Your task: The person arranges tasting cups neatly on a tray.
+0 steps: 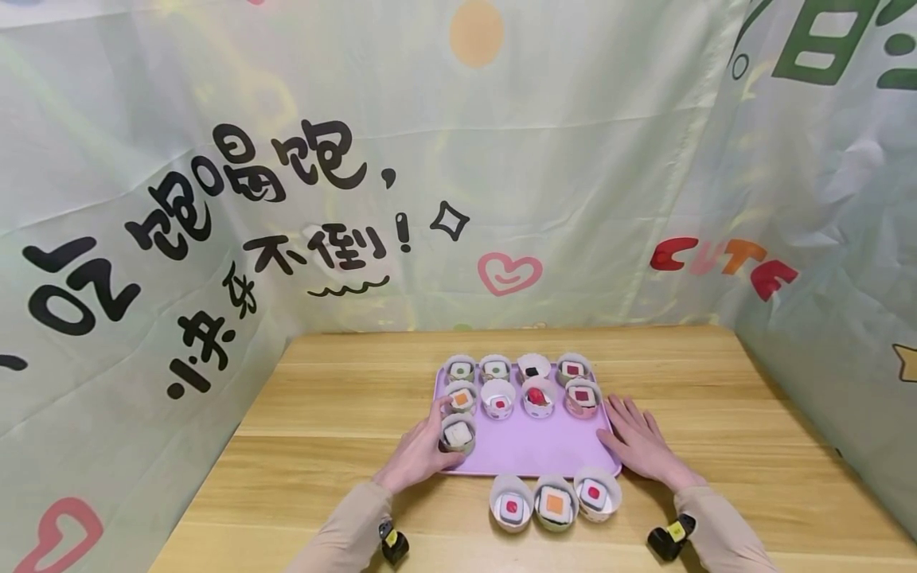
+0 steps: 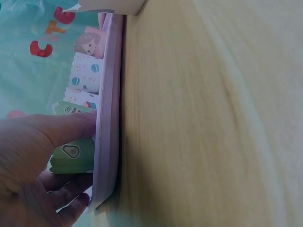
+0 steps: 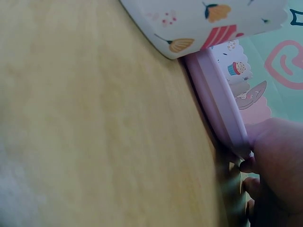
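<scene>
A green paper cup (image 2: 71, 153) with an avocado print, holding a whitish piece (image 1: 457, 434), stands at the near left corner of the lilac tray (image 1: 540, 450). My left hand (image 1: 421, 447) grips this cup, thumb on its near side and fingers around the left. In the left wrist view, the left hand's thumb (image 2: 71, 127) lies across the cup. My right hand (image 1: 641, 442) rests on the table at the tray's right edge, fingers straight, thumb touching the rim. Behind the held cup, two rows of paper cups (image 1: 498, 400) hold sushi-like pieces with coloured centres.
In front of the tray, on the wooden table (image 1: 322, 446), three filled paper cups stand close together: a left one (image 1: 511, 509), a green middle one (image 1: 556, 505) and a right one (image 1: 596, 495). Printed cloth (image 1: 573, 191) hangs behind and along both sides.
</scene>
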`<state>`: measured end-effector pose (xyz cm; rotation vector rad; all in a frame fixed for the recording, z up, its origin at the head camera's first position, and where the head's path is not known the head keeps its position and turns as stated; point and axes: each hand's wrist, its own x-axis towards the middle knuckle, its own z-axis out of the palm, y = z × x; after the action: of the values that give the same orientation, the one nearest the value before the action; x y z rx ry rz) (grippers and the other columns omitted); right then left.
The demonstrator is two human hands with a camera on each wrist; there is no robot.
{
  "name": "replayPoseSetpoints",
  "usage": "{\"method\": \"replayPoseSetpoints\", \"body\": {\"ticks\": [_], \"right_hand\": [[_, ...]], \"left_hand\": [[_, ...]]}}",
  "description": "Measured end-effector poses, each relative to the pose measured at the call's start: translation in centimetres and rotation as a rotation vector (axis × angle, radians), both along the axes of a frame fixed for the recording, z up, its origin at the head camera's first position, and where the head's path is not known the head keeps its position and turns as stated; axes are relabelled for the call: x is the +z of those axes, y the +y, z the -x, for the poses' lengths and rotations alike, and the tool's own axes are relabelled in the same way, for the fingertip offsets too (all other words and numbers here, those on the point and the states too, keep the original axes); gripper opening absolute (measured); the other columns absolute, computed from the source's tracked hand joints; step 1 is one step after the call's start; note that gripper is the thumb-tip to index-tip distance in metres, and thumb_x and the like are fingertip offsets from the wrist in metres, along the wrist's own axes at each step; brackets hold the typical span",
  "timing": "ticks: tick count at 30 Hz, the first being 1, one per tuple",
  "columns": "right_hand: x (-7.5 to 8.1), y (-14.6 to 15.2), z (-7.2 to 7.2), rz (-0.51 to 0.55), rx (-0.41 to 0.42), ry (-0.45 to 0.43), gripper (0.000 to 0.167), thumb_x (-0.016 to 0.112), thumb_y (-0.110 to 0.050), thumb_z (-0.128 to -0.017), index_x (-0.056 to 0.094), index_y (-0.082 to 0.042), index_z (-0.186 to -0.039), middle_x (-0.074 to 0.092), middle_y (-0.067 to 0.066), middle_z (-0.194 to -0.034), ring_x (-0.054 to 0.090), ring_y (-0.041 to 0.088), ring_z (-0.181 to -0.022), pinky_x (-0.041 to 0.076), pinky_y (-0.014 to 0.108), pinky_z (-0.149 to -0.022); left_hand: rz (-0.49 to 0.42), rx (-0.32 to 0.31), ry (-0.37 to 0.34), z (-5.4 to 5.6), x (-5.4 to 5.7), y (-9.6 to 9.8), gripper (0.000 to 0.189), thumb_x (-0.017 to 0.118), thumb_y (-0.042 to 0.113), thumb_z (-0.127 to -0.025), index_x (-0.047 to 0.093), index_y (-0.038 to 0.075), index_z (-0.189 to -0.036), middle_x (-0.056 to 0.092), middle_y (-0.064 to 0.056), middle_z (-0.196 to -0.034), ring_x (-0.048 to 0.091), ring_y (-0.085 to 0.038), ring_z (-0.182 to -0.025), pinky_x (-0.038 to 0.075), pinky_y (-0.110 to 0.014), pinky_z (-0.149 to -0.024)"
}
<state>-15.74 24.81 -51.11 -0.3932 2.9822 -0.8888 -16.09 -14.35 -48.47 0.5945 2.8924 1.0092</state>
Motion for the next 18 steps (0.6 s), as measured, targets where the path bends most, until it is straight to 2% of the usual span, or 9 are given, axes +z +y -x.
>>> {"method": "replayPoseSetpoints", "body": {"ticks": [12, 18], "right_hand": [[0.08, -0.02, -0.04, 0.003, 0.002, -0.005, 0.069, 0.051, -0.034, -0.103, 0.033, 0.012, -0.150, 0.021, 0.037, -0.159, 0.012, 0.060, -0.147, 0.004, 0.076, -0.115], [0.08, -0.03, -0.05, 0.002, 0.000, -0.002, 0.068, 0.051, -0.034, -0.103, 0.033, 0.012, -0.150, 0.021, 0.037, -0.159, 0.012, 0.060, -0.146, 0.004, 0.076, -0.115]], "left_hand": [[-0.020, 0.023, -0.008, 0.30, -0.16, 0.09, 0.099, 0.087, 0.024, -0.077, 0.026, 0.008, -0.153, 0.061, -0.027, -0.134, 0.063, -0.041, -0.118, 0.052, -0.058, -0.098], [-0.018, 0.021, 0.012, 0.44, -0.15, 0.15, 0.098, 0.087, 0.024, -0.077, 0.027, 0.006, -0.152, 0.062, -0.028, -0.132, 0.063, -0.042, -0.117, 0.053, -0.058, -0.097]]}}
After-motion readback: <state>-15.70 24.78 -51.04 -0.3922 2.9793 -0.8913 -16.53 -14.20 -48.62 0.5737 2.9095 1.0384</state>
